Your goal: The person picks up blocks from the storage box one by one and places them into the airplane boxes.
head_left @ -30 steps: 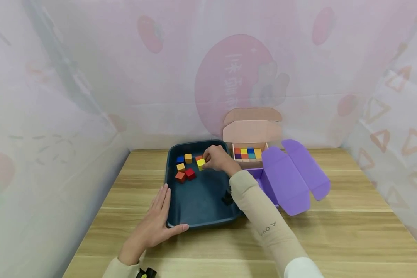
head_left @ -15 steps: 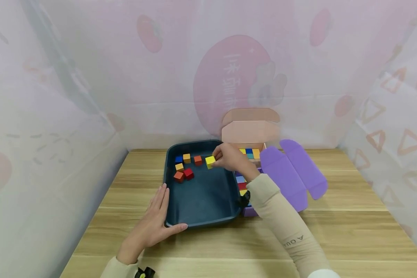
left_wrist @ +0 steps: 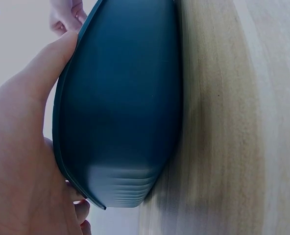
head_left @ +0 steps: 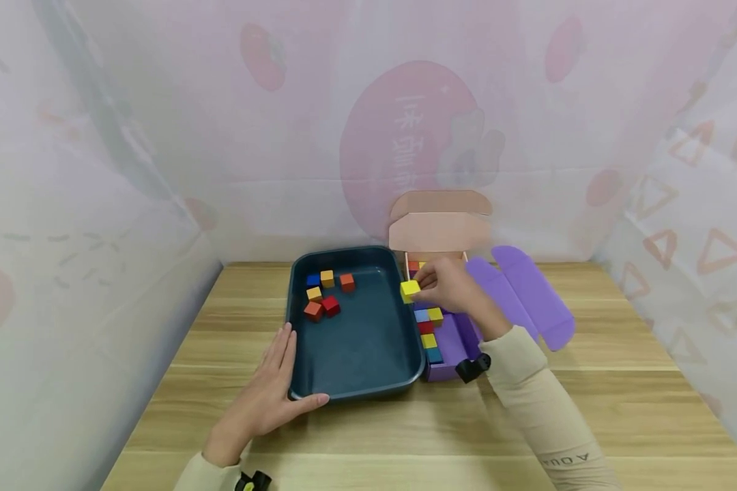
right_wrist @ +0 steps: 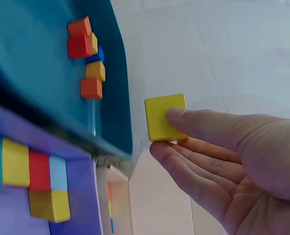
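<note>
Tray rim (head_left: 415, 341) between yellow cube (head_left: 409, 290), purple box (head_left: 451, 341)

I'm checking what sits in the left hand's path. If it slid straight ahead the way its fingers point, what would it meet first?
Probably nothing soon: the left hand lies flat along the dark tray's left wall, fingers pointing up the table beside it. That strip looks free as far as the back curtain, though depth is unclear.
</note>
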Motion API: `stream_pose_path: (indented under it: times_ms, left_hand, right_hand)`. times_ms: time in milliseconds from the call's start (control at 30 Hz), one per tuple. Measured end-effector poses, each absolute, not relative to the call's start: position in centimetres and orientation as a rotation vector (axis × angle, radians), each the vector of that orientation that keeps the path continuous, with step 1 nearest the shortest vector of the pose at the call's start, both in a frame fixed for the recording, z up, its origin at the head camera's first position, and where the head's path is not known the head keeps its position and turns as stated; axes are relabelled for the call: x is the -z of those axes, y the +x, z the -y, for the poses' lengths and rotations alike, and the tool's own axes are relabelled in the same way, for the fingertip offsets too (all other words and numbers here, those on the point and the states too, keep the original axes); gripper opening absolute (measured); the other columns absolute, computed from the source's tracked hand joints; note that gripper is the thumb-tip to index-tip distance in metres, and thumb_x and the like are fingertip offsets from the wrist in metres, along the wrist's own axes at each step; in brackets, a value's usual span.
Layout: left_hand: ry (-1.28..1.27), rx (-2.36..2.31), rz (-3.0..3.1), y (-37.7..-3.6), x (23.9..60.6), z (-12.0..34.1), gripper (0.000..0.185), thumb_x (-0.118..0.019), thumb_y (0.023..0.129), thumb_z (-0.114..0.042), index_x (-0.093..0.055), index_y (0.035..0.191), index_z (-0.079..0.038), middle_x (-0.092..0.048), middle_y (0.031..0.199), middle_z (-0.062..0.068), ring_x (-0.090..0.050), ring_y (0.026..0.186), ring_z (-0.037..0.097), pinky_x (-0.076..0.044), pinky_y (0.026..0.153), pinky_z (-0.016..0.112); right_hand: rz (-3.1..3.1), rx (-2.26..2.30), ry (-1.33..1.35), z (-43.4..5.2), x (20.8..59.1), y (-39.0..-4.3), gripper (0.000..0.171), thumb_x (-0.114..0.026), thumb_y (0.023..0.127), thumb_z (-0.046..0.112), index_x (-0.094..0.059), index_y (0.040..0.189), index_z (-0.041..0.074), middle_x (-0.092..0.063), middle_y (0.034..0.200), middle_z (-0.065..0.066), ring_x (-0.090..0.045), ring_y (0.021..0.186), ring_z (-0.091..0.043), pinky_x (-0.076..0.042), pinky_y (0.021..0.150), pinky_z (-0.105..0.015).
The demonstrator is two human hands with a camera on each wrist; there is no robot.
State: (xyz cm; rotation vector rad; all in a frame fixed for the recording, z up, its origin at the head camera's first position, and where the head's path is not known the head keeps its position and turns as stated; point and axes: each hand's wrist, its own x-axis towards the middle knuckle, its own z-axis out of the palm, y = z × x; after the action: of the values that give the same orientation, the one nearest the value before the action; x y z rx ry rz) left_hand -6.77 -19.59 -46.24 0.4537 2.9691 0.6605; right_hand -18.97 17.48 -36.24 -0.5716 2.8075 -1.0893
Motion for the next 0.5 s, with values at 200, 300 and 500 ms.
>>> stream_pose_path:
  times_ms: [200, 300, 500]
  left_hand:
    - [0.467, -0.665, -2.982, -6.7, 46.2, 19.7, 0.13, -0.071, 0.084, -0.075, -0.006, 0.169, -0.002, 0.002, 0.18, 0.015, -0.004, 0.166, 0.04, -0.016, 0.131, 0.068]
    - [0.461, -0.659, -2.983, -6.7, 46.1, 19.8, 0.13, -0.07, 0.084, -0.076, -0.006, 0.169, -0.002, 0.001, 0.18, 0.015, -0.005, 0.166, 0.04, -0.017, 0.13, 0.068]
    - [0.449, -0.647, -2.979, -6.7, 46.0, 19.9, 0.13, -0.069, 0.085, -0.078, -0.004, 0.17, -0.004, 0.001, 0.18, 0.016, -0.005, 0.166, 0.04, -0.016, 0.131, 0.068]
  right_hand:
    - [-2.815, 1.057, -0.47, -19.5, 36.4, -18.1, 0.032, -0.085, 0.09, 0.016, -0.075, 0.113, -0.004, -0.078, 0.113, -0.019, -0.077, 0.103, -0.031, -0.065, 0.091, -0.045]
    - [-2.824, 1.037, -0.452, -20.2, 37.0, -17.8, 0.03, -0.085, 0.09, 0.015, -0.076, 0.111, -0.005, -0.08, 0.108, -0.019, -0.078, 0.099, -0.03, -0.066, 0.088, -0.043]
    - [-2.833, 1.012, -0.381, -21.0, 39.1, -17.2, 0.028, -0.084, 0.09, 0.012, -0.076, 0.11, -0.005, -0.08, 0.105, -0.017, -0.078, 0.096, -0.028, -0.066, 0.085, -0.041]
